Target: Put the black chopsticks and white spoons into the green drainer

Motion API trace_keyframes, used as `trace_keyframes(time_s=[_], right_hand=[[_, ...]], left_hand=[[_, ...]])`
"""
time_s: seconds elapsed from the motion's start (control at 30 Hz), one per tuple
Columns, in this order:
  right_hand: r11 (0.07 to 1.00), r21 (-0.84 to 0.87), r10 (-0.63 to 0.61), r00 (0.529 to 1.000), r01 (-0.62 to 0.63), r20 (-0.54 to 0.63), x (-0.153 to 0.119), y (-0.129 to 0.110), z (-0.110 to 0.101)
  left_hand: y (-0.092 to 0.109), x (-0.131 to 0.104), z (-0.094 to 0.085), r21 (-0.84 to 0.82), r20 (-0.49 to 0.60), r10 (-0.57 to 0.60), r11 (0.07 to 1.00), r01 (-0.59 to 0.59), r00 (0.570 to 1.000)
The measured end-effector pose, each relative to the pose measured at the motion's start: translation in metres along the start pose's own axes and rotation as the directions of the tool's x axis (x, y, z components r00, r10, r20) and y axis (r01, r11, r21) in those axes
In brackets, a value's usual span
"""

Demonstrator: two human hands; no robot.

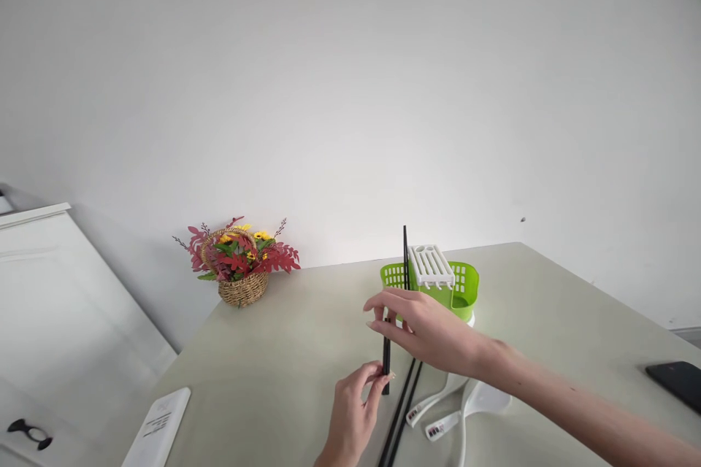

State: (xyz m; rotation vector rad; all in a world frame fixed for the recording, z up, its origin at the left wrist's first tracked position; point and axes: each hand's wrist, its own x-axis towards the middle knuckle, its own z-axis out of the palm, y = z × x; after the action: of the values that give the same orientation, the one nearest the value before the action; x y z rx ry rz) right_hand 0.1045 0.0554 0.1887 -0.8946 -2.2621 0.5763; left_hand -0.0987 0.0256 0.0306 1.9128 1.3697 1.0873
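Note:
My left hand (355, 408) is closed in a pinch on the lower part of a pair of black chopsticks (386, 357), held nearly upright. My right hand (424, 325) curves round their upper end, with its thumb crossing in front of them; the exact contact is partly hidden. Just beyond my right hand stands a green basket (464, 284) with a white slotted holder (431, 266). Another black chopstick (405, 252) sticks up from the basket's left side. Under my right forearm, more long black chopsticks (402, 408) lie on the table beside white utensils (445, 423) with labelled handles.
A wicker basket of artificial flowers (244, 286) stands at the back left of the table (263, 379). A white flat box (158, 427) lies at the front left, and a black phone (676, 383) at the right edge. A white cabinet (66, 321) is on the left.

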Motion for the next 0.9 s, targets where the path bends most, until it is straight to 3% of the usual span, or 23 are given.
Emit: trace_keyframes(time_s=[0.1,0.27,0.47,0.57,0.7,0.8,0.9], right_hand=[[1.000,0.009,-0.025,0.999,0.025,-0.040,0.004,-0.004,0.007],[0.972,0.181,0.167,0.981,-0.148,-0.098,0.008,-0.004,0.010],[0.921,0.298,0.268,0.963,-0.249,-0.024,0.013,-0.005,0.003],[0.944,0.245,0.248,0.965,-0.222,-0.082,0.017,-0.009,-0.022],[0.964,0.156,0.256,0.911,-0.216,-0.322,0.030,-0.013,-0.077],[0.980,0.045,0.190,0.862,-0.192,-0.469,0.041,-0.014,-0.108],[0.974,-0.048,0.167,0.845,-0.222,-0.509,0.053,-0.007,-0.117]], left_hand=[[-0.005,0.001,-0.001,-0.013,0.000,-0.020,1.000,0.020,1.000],[-0.012,0.004,0.000,-0.048,0.006,-0.025,0.999,0.025,1.000],[-0.028,0.009,0.002,-0.153,0.116,-0.064,0.985,0.081,0.991],[-0.037,0.021,-0.002,-0.190,0.198,-0.129,0.968,0.167,0.972],[-0.049,0.051,-0.010,-0.236,0.260,-0.210,0.933,0.273,0.942],[-0.057,0.074,-0.012,-0.248,0.191,-0.235,0.928,0.278,0.953],[-0.064,0.088,-0.010,-0.239,0.093,-0.255,0.933,0.270,0.963]])
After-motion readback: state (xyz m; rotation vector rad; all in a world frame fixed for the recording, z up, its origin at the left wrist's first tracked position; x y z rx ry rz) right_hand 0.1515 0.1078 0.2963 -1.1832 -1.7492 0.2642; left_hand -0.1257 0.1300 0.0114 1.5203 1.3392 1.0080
